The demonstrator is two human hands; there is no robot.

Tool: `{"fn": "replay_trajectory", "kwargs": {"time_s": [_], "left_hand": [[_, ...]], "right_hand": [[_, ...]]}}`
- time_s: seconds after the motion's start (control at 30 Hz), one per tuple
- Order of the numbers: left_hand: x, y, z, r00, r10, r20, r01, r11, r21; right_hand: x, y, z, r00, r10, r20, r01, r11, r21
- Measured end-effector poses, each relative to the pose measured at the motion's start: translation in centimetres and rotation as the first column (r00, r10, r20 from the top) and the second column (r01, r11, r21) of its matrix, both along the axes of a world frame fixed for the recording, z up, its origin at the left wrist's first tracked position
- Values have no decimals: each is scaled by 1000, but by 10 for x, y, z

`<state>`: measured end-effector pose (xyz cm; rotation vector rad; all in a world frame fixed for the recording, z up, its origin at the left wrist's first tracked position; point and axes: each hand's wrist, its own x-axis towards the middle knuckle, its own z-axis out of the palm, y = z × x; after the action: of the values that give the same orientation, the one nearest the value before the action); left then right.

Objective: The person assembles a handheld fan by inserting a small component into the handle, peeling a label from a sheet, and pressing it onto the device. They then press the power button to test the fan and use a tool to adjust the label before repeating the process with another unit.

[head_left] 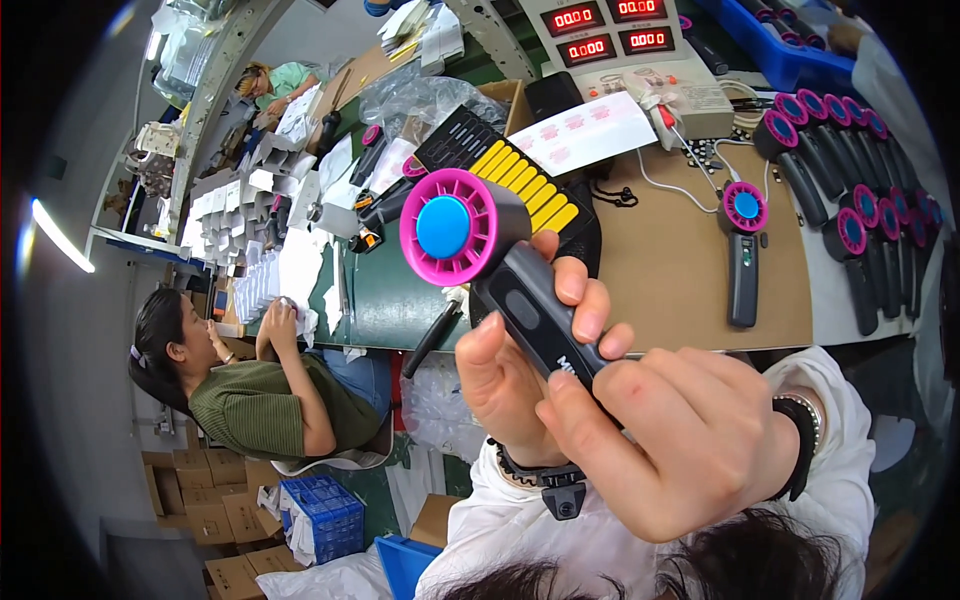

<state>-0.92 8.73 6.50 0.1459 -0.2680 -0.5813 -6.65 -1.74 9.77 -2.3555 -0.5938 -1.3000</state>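
Note:
A small handheld fan (530, 300) with a dark grey handle, a magenta ring and a blue centre is held up in front of me, head toward the upper left. My left hand (510, 385) is closed round its handle, with the fingers coming round from behind. My right hand (680, 440) is closed on the handle's lower end, thumb and bent fingers against it. Part of the handle is hidden by my right hand. Behind the fan lies a sheet of yellow stickers (525, 185) on a black backing.
Another fan (743, 250) lies on the brown mat (650, 290), beside white cables. Rows of fans (865, 215) fill the right side. A meter box (610, 30) with red digits stands behind. At left a co-worker (290, 400) sits by the green table (390, 300); another person (280, 85) is farther back.

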Motion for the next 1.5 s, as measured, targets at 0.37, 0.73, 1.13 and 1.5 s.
{"fn": "replay_trajectory", "kwargs": {"time_s": [0.37, 0.73, 1.13, 1.5], "left_hand": [[3, 0, 0, 998, 0, 64, 1, 1000, -6], [2, 0, -1, 989, 112, 93, -123, 985, 124], [2, 3, -4, 936, 171, 309, -287, 877, 384], [3, 1, -4, 896, 191, 401, -372, 815, 444]], "right_hand": [[0, 0, -1, 996, 77, -46, -77, 997, -13], [-1, 1, -7, 995, 92, -50, -92, 996, 6], [-3, -5, -24, 988, 112, -102, -101, 990, 102], [2, -9, -37, 979, 152, -139, -124, 974, 188]]}}
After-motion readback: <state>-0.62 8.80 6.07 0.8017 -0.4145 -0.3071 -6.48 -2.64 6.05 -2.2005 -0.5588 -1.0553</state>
